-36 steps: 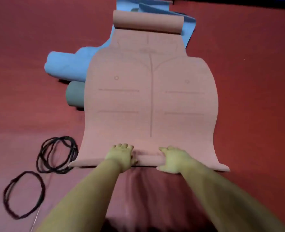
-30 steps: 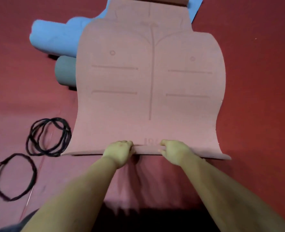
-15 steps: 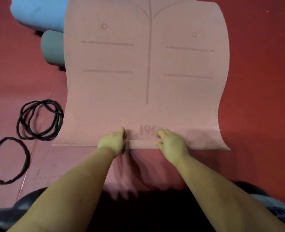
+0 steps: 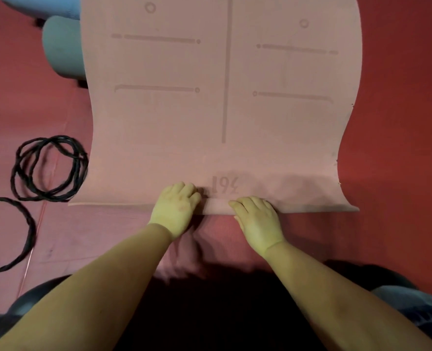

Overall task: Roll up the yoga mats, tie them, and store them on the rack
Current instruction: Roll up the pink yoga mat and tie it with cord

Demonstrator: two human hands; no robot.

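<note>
Head view: the pink yoga mat (image 4: 217,110) lies flat on the red floor (image 4: 399,97). Left hand (image 4: 175,211) and right hand (image 4: 256,221) curl over its near edge, gripping the starting fold. It looks soft and light, best held near the middle. Black loops (image 4: 50,168) lie left of the mat.

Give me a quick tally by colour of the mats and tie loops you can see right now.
Pink mat, near edge held by left hand and right hand: 1
Blue mat, mostly cut off at the top: 1
Grey-green rolled mat: 1
Black tie loops: bundle (number of loops unclear) and single loop: 2 groups
Total: 5
</note>
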